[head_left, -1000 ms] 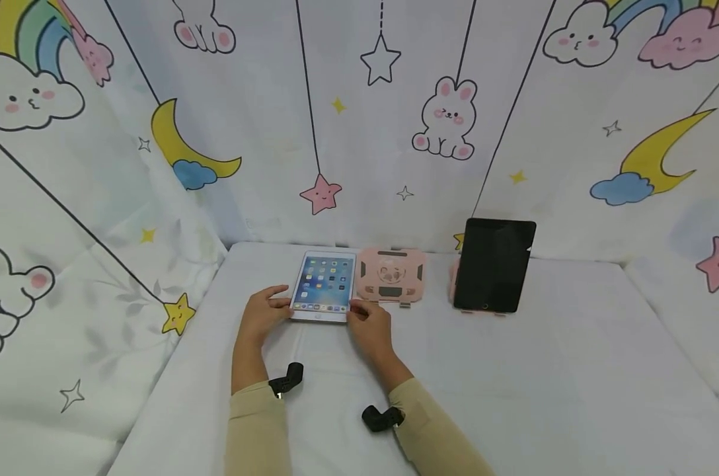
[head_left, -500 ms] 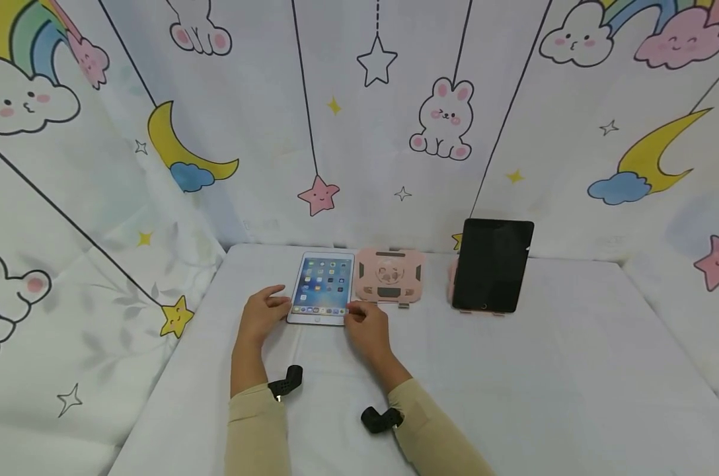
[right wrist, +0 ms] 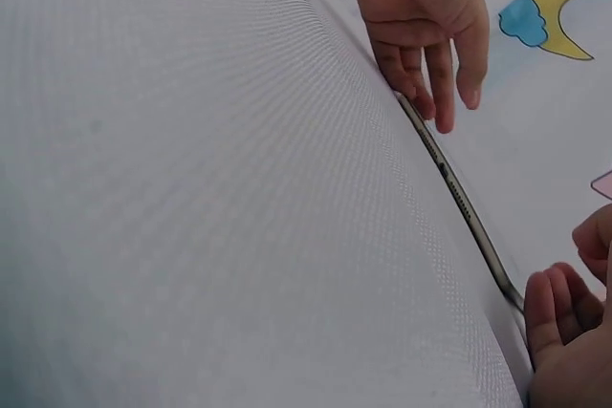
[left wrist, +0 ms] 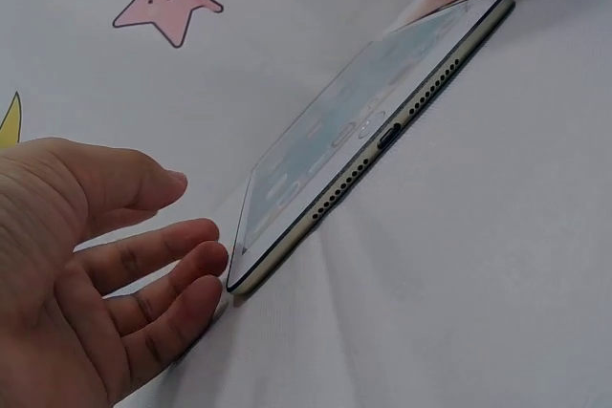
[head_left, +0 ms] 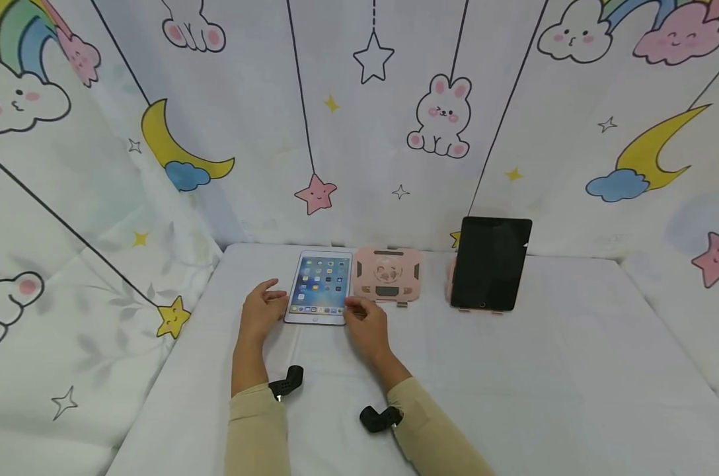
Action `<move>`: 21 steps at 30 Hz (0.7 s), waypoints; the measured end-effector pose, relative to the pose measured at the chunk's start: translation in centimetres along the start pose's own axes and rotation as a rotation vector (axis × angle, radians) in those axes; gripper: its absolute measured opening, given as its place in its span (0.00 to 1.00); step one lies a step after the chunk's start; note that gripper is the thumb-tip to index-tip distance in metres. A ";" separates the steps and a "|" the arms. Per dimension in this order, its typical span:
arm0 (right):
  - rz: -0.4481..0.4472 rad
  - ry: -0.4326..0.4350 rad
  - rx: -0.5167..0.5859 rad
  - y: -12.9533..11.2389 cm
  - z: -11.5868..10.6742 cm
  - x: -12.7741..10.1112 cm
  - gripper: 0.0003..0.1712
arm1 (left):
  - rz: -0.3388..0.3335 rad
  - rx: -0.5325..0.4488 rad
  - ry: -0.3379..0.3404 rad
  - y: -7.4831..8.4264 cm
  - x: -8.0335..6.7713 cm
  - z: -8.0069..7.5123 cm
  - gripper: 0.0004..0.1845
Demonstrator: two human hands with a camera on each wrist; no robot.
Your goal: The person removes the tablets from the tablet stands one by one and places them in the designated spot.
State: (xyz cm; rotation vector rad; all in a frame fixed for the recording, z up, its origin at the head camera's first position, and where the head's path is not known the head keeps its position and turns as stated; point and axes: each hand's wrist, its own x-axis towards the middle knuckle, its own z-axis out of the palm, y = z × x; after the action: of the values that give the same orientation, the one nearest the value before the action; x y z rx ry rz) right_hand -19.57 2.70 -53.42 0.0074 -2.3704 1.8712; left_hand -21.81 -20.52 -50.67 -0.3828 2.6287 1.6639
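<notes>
A white tablet (head_left: 320, 284) with a lit home screen lies face up near the back of the table. My left hand (head_left: 261, 314) is at its lower left edge, fingers relaxed and lightly spread. In the left wrist view, the fingertips of this left hand (left wrist: 105, 274) stop right at the tablet's near corner, thumb held away from it. At the lower right edge is my right hand (head_left: 368, 327), its fingers loosely bent and its fingertips right beside the edge. The right wrist view shows the right hand (right wrist: 574, 341) with thumb and fingers apart, nothing gripped between them.
Just right of the tablet lies a pink case (head_left: 389, 274) with dark cut-outs. Further right, a black-screened tablet (head_left: 490, 264) leans upright on a pink stand. A white cloth with cartoon prints (head_left: 359, 132) hangs behind the table (head_left: 544, 370).
The lit tablet's near edge has settled slightly lower, towards me. Both hands have eased off its edges, the left fingers loosening a little. The head view has shifted slightly.
</notes>
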 end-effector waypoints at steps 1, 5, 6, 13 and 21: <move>-0.007 0.002 0.029 -0.1 0.0 0.0 0.14 | 0.012 -0.001 0.019 0.1 0.0 0.1 0.32; -0.036 0.020 0.173 -0.5 -0.2 0.3 0.15 | 0.077 -0.043 0.109 0.7 0.0 0.5 0.29; -0.046 0.028 0.210 -0.8 -0.4 0.3 0.15 | 0.090 -0.065 0.129 1.0 0.0 0.6 0.28; -0.186 0.096 0.321 -3.2 -3.3 1.0 0.17 | 0.232 -0.253 0.138 4.0 -1.0 2.4 0.26; -0.406 0.267 0.352 -5.1 -9.5 2.3 0.15 | 0.382 -0.436 0.034 7.3 -2.3 4.9 0.24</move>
State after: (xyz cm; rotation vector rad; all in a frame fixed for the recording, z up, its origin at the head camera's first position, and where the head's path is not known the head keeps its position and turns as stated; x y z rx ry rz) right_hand -20.58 10.86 -46.07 0.2360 -1.6922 1.9123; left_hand -21.72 -12.75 -46.03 0.1085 2.4576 2.3708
